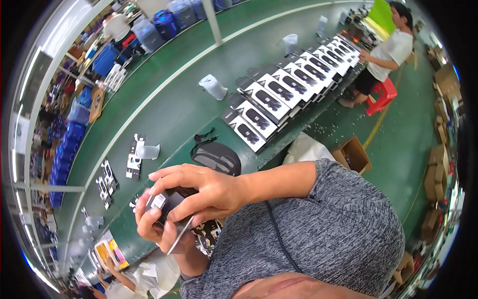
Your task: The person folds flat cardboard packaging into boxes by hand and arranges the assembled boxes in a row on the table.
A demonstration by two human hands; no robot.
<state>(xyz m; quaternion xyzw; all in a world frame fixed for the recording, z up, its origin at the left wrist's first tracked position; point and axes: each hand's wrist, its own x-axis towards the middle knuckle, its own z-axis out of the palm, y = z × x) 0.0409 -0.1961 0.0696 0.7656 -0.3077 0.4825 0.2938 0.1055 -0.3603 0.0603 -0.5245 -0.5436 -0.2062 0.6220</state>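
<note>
Both my hands are close together in front of my chest, around a small black boxy object (173,203) with a white label on one side. My right hand (211,192) comes in from the right, its fingers bent over the top and side of the object. From below, my left hand (155,226) closes round the lower side. A thin, flat, light-edged piece (180,235) sticks out under the right fingers, near the left fingertips; its kind is unclear. Part of the black object is hidden by my fingers. A dark grey bag (219,157) lies on the table just beyond my hands.
A long green table (174,107) carries rows of white-and-black printed boxes (279,92). Flat printed pieces (133,162) and a translucent container (213,87) stand left of them. A co-worker (391,52) sits by a red stool (382,97). An open cardboard box (352,154) is on the floor.
</note>
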